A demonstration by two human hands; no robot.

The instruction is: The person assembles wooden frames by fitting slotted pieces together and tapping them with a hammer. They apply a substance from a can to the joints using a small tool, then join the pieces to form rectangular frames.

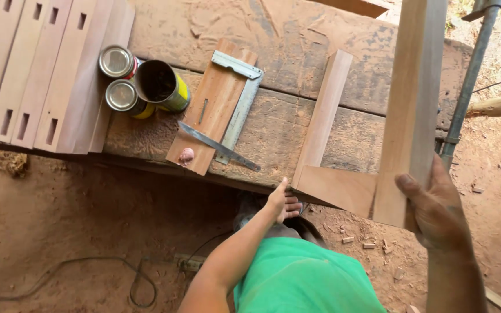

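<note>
Right hand (pixel 436 211) fingers gripping wooden frame (pixel 343 188); left hand (pixel 280 203) beneath.

Head view, straight down over workbench (pixel 297 35)

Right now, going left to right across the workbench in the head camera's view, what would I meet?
Stack of slotted boards → three cans → small board carrying a metal square → the joined wooden frame, steadied by the left hand → tall plank held by the right hand.

Three tins (pixel 140 87), a steel square (pixel 240 104) and mortised boards (pixel 42 75) nearby
</note>
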